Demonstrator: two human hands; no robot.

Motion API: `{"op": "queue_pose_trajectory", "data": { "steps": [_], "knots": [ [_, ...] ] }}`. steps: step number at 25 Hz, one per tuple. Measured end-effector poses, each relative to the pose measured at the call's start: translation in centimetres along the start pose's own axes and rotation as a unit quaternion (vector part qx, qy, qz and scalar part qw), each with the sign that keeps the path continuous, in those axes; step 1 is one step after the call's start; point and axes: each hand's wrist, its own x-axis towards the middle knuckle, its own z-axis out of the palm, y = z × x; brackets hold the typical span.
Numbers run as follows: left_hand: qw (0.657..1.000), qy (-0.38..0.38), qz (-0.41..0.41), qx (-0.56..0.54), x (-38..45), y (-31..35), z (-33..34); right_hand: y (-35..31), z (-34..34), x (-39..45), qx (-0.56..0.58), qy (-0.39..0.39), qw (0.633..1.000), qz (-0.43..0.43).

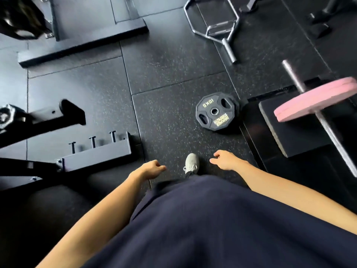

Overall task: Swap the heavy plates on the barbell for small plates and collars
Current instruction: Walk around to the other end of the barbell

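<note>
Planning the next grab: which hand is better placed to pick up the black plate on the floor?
Probably the right hand: it hangs empty nearer the black 10 kg plate; the left hand, also empty, is farther off.

Floor: black speckled rubber floor tiles (pixel 170 60) span the frame and carry everything listed.
Centre right: black ten-kilo weight plate with grip holes (pixel 216 112) lies flat on the tiles, just left of the black foam block (pixel 297 130).
Right: steel barbell (pixel 332 132) runs from upper middle right to the lower right edge, crossing above the block; pink disc plate (pixel 316 99) sits on it.
Top right: chrome hex trap bar (pixel 212 26) lies on the floor, above the weight plate.
Left: black steel rack base with upright pegs (pixel 96 155) at lower left; black steel frame foot (pixel 83 41) at upper left.
Bottom centre: grey knitted shoe (pixel 191 163) between left hand (pixel 152 169) and right hand (pixel 226 161), below the weight plate.
</note>
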Motion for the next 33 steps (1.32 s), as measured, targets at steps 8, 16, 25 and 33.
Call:
{"op": "queue_pose_trajectory", "data": {
  "steps": [8,16,25,33],
  "knots": [
    [0.992,0.017,-0.052,-0.114,9.0,0.7,-13.8,-15.5,-14.0,11.0,-0.089,-0.029,0.994,-0.049],
    [0.993,0.007,-0.048,-0.109,21.6,-1.1,-35.7,-34.4,-24.5,23.7,-0.129,-0.008,0.990,-0.059],
    [0.972,0.080,-0.070,-0.209,28.9,-4.9,-54.5,-56.9,-32.6,33.6,-0.184,-0.016,0.976,-0.119],
    [0.921,0.094,-0.185,-0.330,33.8,-10.9,-66.8,-80.5,-38.2,45.2,-0.364,-0.080,0.901,-0.223]
  ]
}}
